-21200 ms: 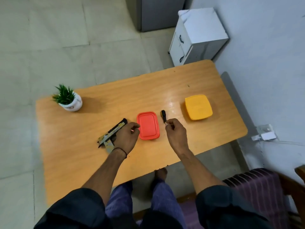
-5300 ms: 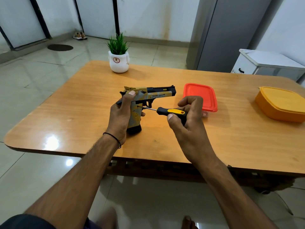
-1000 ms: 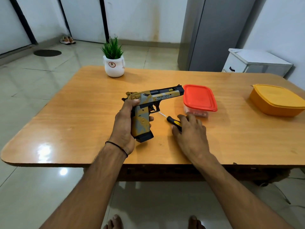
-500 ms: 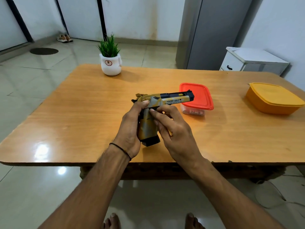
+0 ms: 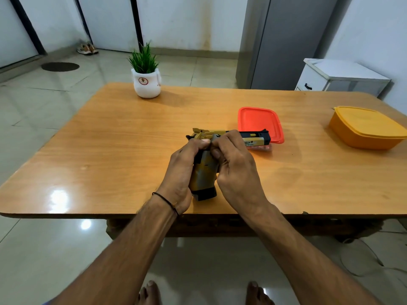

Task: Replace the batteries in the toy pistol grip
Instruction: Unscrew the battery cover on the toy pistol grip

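The gold and black toy pistol (image 5: 203,172) is held above the wooden table (image 5: 110,150), grip pointing toward me and barrel pointing right. My left hand (image 5: 182,172) grips the pistol's grip from the left side, thumb near the top. My right hand (image 5: 233,166) holds the grip's right side, its fingertips curled over the upper part of the grip next to my left thumb. The screwdriver is hidden from view. A small box with a red lid (image 5: 259,122) sits just behind the barrel.
An orange lidded container (image 5: 367,128) stands at the table's right end. A white pot with a green plant (image 5: 146,81) is at the far left of the table. A white cabinet (image 5: 343,75) and a grey fridge (image 5: 284,40) stand beyond the table.
My right hand left the screwdriver on the table and came to the pistol grip. Its fingers have since closed over the top of the grip beside my left thumb.
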